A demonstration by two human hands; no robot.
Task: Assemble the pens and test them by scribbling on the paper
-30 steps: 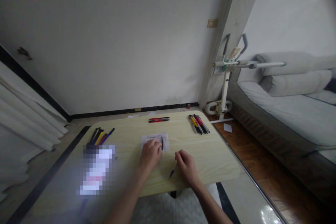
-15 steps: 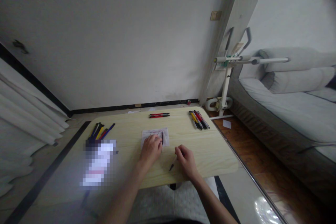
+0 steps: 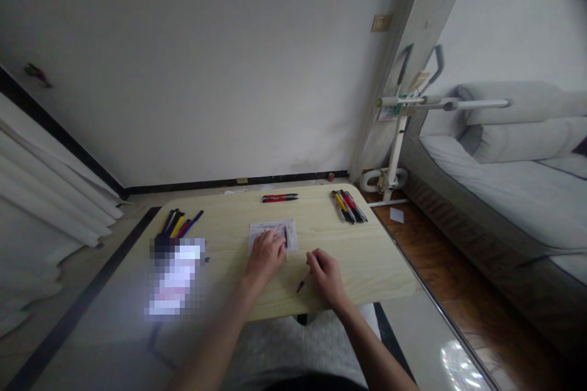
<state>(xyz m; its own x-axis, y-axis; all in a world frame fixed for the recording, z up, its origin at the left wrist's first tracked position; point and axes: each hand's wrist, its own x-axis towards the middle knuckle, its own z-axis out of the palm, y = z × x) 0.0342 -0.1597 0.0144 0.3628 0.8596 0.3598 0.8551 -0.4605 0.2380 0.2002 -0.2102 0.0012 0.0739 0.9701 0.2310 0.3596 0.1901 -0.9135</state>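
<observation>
A small sheet of printed paper (image 3: 290, 226) lies near the middle of the pale wooden table (image 3: 220, 220). My left hand (image 3: 266, 255) rests over the paper's lower left part, its fingers bent loosely and laid on the sheet. Just right of those fingertips, a thin dark pen-like stick (image 3: 286, 236) lies on the paper; whether the fingers touch it is unclear. My right hand (image 3: 326, 275) is closed near the table's front edge. From under its curled fingers sticks out a pen (image 3: 301, 285), its dark end pointing down and left.
Two red-and-black pens (image 3: 279, 198) lie at the table's far edge. Several pens (image 3: 349, 206) are bunched at the back right. More pens (image 3: 180, 223) stick out above a blurred, bright phone-like screen (image 3: 178, 275) on the left. An exercise machine (image 3: 395, 140) and a sofa (image 3: 513, 177) stand to the right.
The view has shifted slightly. Both hands stay in nearly the same places, with the pen still in my right hand.
</observation>
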